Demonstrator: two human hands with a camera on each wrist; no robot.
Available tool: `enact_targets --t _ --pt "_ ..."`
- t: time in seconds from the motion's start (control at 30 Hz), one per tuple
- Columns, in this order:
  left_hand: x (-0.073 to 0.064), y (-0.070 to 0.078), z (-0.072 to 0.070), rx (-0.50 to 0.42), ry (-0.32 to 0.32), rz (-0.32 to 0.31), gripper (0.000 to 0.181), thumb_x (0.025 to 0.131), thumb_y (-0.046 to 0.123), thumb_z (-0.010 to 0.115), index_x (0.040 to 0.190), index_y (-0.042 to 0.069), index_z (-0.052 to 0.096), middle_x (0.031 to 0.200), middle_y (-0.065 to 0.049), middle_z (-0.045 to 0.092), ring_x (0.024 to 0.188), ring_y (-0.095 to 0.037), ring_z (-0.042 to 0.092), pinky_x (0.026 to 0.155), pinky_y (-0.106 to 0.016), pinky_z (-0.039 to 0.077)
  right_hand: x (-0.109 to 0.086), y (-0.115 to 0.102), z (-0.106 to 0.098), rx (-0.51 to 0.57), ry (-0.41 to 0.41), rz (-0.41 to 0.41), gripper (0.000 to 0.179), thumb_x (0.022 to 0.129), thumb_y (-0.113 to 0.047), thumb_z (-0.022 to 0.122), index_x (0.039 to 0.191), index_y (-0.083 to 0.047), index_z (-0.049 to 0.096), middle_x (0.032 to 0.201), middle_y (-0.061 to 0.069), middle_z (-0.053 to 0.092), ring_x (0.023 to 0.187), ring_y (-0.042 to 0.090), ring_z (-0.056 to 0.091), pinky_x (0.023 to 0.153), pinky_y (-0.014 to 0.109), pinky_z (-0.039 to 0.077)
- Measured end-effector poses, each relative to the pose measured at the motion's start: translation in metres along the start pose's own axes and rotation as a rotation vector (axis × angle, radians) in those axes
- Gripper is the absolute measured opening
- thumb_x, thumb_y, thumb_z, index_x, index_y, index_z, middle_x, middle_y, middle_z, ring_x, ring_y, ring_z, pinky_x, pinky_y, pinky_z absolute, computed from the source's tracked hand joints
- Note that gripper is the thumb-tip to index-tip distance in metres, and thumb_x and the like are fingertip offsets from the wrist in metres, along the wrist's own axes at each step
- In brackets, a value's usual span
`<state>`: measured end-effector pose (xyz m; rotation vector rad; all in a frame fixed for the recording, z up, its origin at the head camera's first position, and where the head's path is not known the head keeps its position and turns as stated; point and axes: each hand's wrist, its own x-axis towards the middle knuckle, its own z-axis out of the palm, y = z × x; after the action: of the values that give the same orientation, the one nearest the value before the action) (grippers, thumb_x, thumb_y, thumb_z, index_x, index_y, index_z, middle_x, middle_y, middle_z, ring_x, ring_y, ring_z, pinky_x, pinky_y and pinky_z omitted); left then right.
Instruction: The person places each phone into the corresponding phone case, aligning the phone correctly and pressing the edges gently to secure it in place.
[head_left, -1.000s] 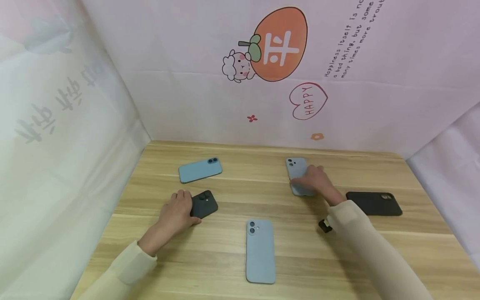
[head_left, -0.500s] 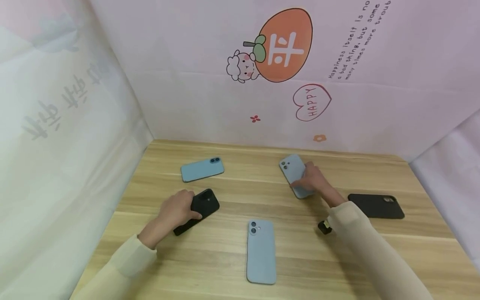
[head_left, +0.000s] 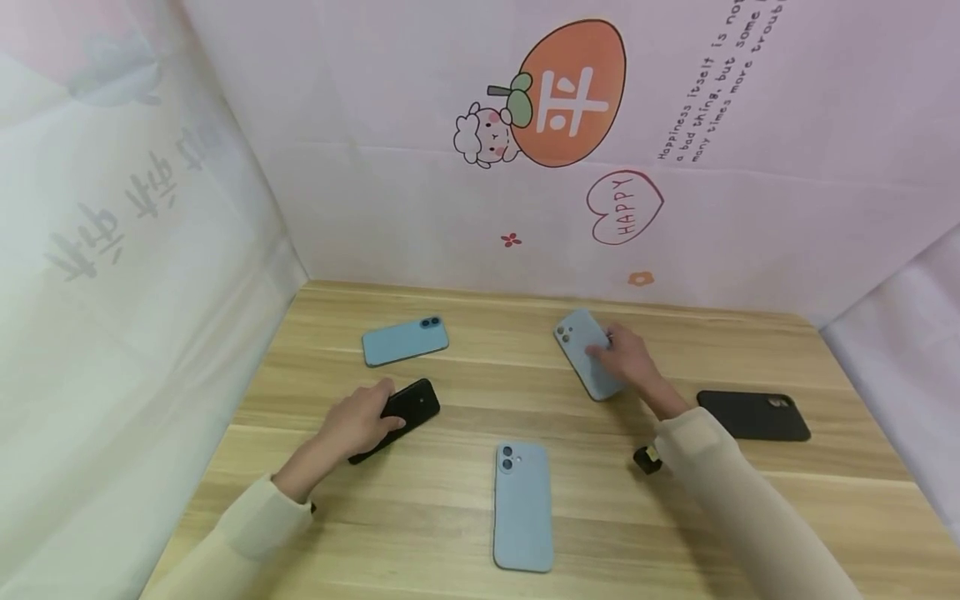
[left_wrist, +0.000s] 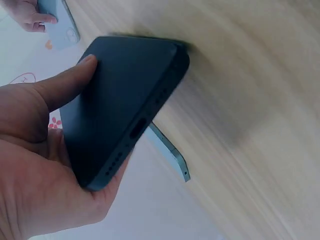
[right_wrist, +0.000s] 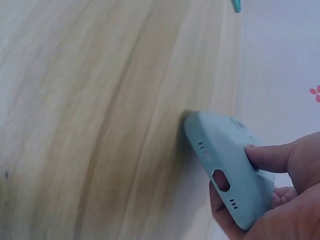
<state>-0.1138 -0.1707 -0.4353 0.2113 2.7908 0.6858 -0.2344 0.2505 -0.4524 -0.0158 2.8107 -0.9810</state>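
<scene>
In the head view my left hand (head_left: 356,423) grips a black phone (head_left: 417,403) at the left of the table. The left wrist view shows its thumb across the phone's flat face (left_wrist: 122,82), fingers beneath, and the port end tilted up off the wood. At the back right, my right hand (head_left: 628,358) holds a pale blue phone case (head_left: 579,337). In the right wrist view the thumb presses the case's back (right_wrist: 227,145), fingers curl underneath, and skin shows through the port cutout. A light blue phone (head_left: 405,342) lies just beyond my left hand.
A pale blue phone (head_left: 522,508) lies at the front middle of the wooden table (head_left: 465,417). At the right lies a black phone case (head_left: 753,415), by the right forearm. White printed cloth (head_left: 390,200) stands behind the table and along its sides.
My left hand has lifted and tilted the black phone, uncovering its lower end. The right hand has taken hold of the pale blue case and turned its top leftward.
</scene>
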Motion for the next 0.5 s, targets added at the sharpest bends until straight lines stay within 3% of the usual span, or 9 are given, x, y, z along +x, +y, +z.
enact_targets --t 0.13,0.23,0.33,0.5 --pt "-0.001 0.003 -0.003 -0.039 0.015 0.006 0.026 0.100 0.015 0.075 0.115 0.001 0.059 0.090 -0.013 0.069 0.071 -0.023 0.060 0.061 -0.037 0.050 -0.001 -0.005 -0.003 0.003 -0.003 0.007 0.037 0.104 -0.017 0.064 0.128 0.011 0.060 0.124 0.032 0.065 0.105 0.040 0.067 0.078 0.042 0.061" --pt "-0.002 0.003 -0.003 -0.070 0.023 0.019 0.035 0.103 0.013 0.070 0.129 -0.005 0.054 0.096 -0.020 0.071 0.075 -0.028 0.065 0.066 -0.042 0.054 -0.003 -0.008 -0.006 0.006 -0.034 0.015 0.038 0.103 -0.016 0.064 0.129 0.011 0.062 0.121 0.031 0.067 0.102 0.038 0.069 0.077 0.041 0.062" --pt "-0.001 0.001 -0.002 -0.123 0.044 0.038 0.051 0.106 0.011 0.065 0.146 -0.011 0.043 0.113 -0.032 0.071 0.096 -0.041 0.071 0.082 -0.053 0.059 -0.004 -0.009 -0.010 0.027 -0.059 0.030 0.038 0.104 -0.017 0.063 0.131 0.011 0.063 0.120 0.030 0.068 0.101 0.036 0.070 0.077 0.040 0.062" --pt "0.001 0.000 -0.003 -0.247 0.057 0.051 0.058 0.110 0.012 0.057 0.156 -0.012 0.032 0.142 -0.039 0.057 0.130 -0.052 0.058 0.105 -0.063 0.050 -0.009 -0.009 -0.016 0.090 -0.069 0.077 0.041 0.103 -0.020 0.064 0.132 0.010 0.063 0.125 0.030 0.066 0.104 0.035 0.068 0.076 0.037 0.061"
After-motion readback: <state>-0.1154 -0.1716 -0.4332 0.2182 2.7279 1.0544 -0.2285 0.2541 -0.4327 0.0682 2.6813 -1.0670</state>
